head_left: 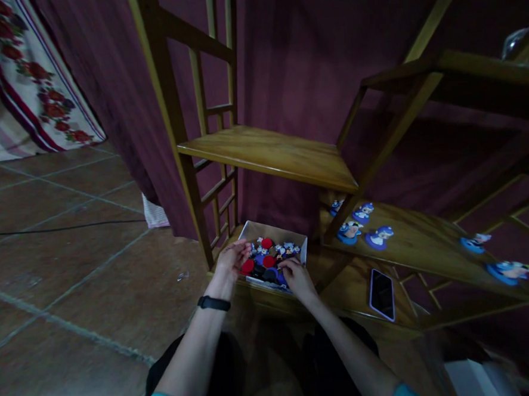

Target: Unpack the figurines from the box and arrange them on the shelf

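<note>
Figurines (pixel 290 248) with red, blue and dark round bases (pixel 268 261) are seen from the head camera, crowded in a pale-walled box (pixel 273 229) set on the low board (pixel 344 293) of a wooden rack (pixel 271 153). At the box's left side, the left hand (pixel 233 258) is held loosely curled, nothing visible in its grasp; by the right hand (pixel 296 276), the contents are reached at the near right side, though whether a piece is pinched cannot be told. More figures (pixel 378 237) are displayed on the shelf (pixel 419 236) at right, with a phone (pixel 382 294) lying below. Each piece is best handled singly, by its base, and moved straight up or down, the box being steadied by the free hand so that neighbours are not snagged
</note>
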Available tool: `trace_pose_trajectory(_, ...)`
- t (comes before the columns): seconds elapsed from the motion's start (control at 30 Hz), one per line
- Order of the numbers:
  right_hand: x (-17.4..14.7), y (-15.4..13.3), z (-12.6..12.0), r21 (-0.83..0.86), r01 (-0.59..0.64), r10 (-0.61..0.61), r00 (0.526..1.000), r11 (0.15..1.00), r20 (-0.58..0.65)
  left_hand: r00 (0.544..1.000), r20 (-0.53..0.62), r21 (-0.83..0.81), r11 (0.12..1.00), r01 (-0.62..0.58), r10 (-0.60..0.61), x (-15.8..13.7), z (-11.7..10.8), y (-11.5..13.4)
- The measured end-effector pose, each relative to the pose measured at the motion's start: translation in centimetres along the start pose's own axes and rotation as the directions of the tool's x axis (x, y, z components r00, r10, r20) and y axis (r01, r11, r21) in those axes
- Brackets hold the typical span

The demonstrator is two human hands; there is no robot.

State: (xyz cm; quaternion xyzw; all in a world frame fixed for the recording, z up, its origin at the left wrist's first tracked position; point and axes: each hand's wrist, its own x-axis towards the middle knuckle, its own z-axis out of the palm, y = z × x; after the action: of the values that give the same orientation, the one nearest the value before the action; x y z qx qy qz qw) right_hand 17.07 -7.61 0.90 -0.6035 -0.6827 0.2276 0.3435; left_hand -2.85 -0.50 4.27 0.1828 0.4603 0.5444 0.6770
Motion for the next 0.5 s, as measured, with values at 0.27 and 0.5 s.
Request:
trace_pose_trajectory(0.27, 7.2, -0.4, 6.3, -0.393, -0.105, 0.156, 0.983, 0.914, 0.100, 0.998, 0.017, -0.081, 0.995, 0.062, -0.060, 0.6, -1.3, 1.5)
trace_pose_trajectory(0.5, 8.2, -0.2, 8.7, -0.494, -0.150, 0.205, 0.977, 0.856, 0.057, 0.997, 0.026, -0.099, 0.993, 0.070, -0.068, 1.0, -1.9, 2.2)
